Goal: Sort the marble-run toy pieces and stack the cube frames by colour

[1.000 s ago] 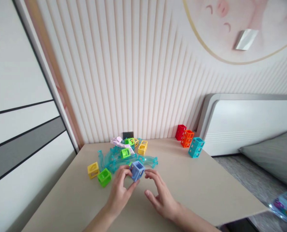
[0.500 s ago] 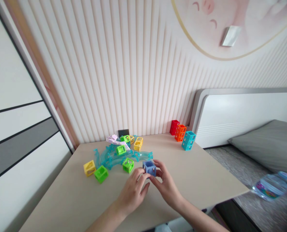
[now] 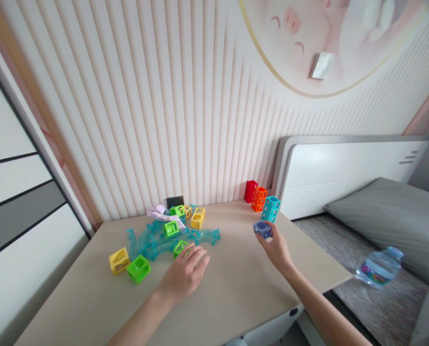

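Note:
My right hand (image 3: 277,247) grips a blue-violet cube (image 3: 262,229) between thumb and fingers, raised in front of a teal stack (image 3: 271,209). My left hand (image 3: 188,270) has its fingers apart and partly covers a green cube (image 3: 179,248); whether it touches that cube is unclear. Further left lie another green cube (image 3: 138,269) and a yellow cube (image 3: 119,261). Behind my left hand, clear teal track pieces (image 3: 160,245) spread over the table, with a green cube (image 3: 170,229) among them.
An orange stack (image 3: 259,199) and a red stack (image 3: 250,191) stand near the wall. Pale pink pieces (image 3: 160,213), a yellow block (image 3: 197,217) and a black box (image 3: 174,201) sit at the table's back. A bottle (image 3: 380,266) lies on the bed, right of the table (image 3: 232,298).
The blue-violet cube has moved right and up from the middle in my right hand. My left hand has come off it and shifted left to the green cube. The view has turned right.

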`<state>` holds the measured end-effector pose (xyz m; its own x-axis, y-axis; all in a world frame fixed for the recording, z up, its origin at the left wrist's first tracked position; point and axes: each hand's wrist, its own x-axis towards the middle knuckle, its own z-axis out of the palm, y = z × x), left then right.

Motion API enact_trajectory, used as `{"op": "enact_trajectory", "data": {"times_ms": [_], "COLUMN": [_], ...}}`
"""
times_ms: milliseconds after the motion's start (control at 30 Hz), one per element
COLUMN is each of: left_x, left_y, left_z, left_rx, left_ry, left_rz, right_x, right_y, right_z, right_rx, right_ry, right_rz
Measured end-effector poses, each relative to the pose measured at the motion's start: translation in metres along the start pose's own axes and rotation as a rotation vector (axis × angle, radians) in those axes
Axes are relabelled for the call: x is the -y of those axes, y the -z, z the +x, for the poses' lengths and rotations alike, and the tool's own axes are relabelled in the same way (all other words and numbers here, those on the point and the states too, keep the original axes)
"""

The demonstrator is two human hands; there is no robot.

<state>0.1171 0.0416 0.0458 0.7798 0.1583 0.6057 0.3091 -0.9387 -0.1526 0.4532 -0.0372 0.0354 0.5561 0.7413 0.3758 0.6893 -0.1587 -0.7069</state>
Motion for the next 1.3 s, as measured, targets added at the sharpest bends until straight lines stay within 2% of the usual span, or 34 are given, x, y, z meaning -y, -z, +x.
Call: {"op": "enact_trajectory", "data": {"times_ms": [67,200,367,533,633,700,733,833,933,1033,1100,1200,1300], "left_x": [0.018,0.04,0.043,0.043,0.042,0.041,0.041,0.042,0.042,0.042,0.041,0.041,0.041], "left_y": [-0.001,-0.007,-0.01,-0.012,-0.015,-0.017,-0.019,-0.022,-0.023,-0.021,-0.018,-0.016,-0.016], "left_z": [-0.01,-0.03,-0.042,-0.043,-0.044,-0.046,-0.046,-0.048,-0.048,-0.047,-0.048,-0.049,-0.048], "left_rx": [-0.003,-0.057,-0.033,-0.014,0.001,0.016,0.024,0.048,0.067,0.071,0.071,0.077,0.081], "left_ry": [0.062,0.244,0.402,0.519,0.553,0.57,0.579,0.601,0.608,0.617,0.624,0.637,0.65], "left_rz": [0.051,0.071,-0.004,-0.087,-0.12,-0.134,-0.137,-0.134,-0.137,-0.156,-0.173,-0.2,-0.209], "right_x": [-0.028,-0.065,-0.083,-0.087,-0.072,-0.052,-0.039,0.01,0.062,0.103,0.117,0.116,0.101], "right_y": [0.015,0.03,0.027,0.025,0.022,0.015,0.009,-0.02,-0.061,-0.101,-0.12,-0.132,-0.128], "right_z": [0.02,0.033,0.031,0.034,0.025,0.015,0.01,-0.002,-0.004,0.001,0.003,0.001,-0.001], "right_rx": [-0.102,-0.137,-0.118,-0.078,-0.191,-0.289,-0.292,-0.169,0.034,0.204,0.255,0.301,0.357], "right_ry": [-0.119,-0.213,-0.26,-0.251,-0.157,0.059,0.202,0.525,0.685,0.765,0.761,0.733,0.679], "right_rz": [-0.108,-0.204,-0.269,-0.305,-0.426,-0.504,-0.505,-0.438,-0.357,-0.277,-0.252,-0.244,-0.263]}}
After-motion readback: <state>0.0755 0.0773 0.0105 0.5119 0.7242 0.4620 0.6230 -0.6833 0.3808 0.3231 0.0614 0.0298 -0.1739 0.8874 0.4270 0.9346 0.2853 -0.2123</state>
